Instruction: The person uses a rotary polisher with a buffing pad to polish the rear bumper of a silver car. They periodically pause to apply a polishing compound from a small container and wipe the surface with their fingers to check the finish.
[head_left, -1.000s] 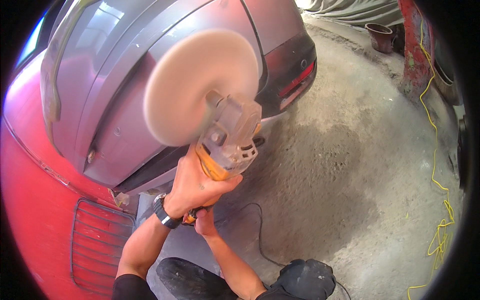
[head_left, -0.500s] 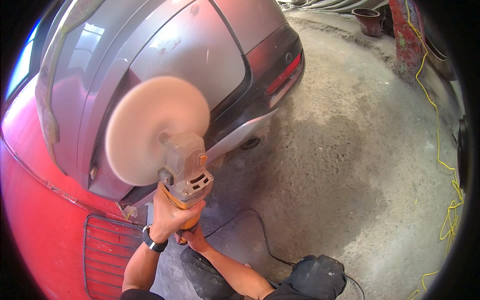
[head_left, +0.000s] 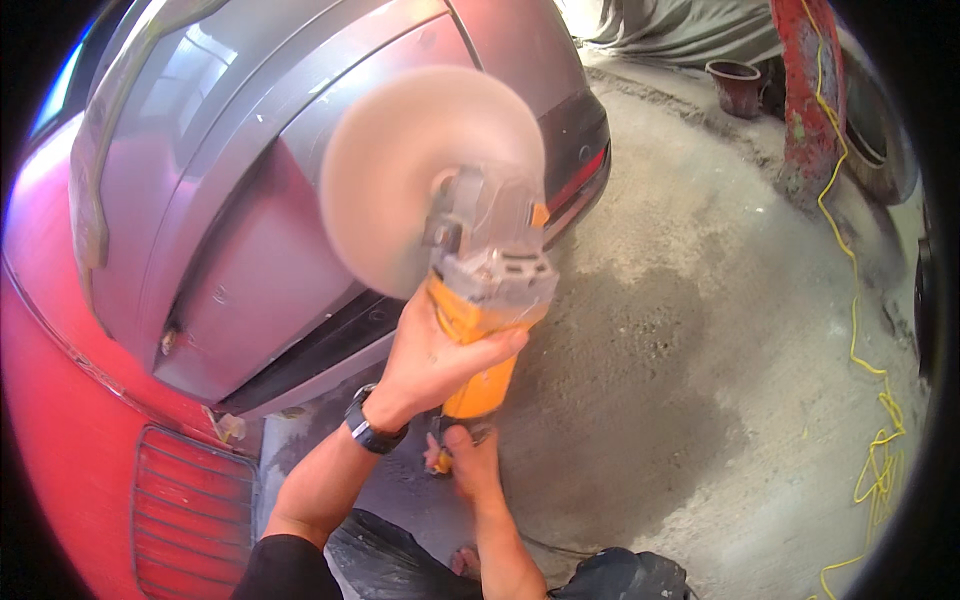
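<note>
My left hand (head_left: 432, 352) is clasping the rotary polisher (head_left: 492, 265) near its head, my right hand (head_left: 474, 462) gripping its rear end; the blurred buffing pad (head_left: 395, 165) is standing before the grey car (head_left: 245, 285), contact unclear. I am judging this as buffing, next needing level, steady pressure.

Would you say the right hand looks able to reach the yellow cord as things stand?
Probably not: the right hand holds the rear of the rotary polisher, and the yellow cord lies far across the concrete floor.
</note>
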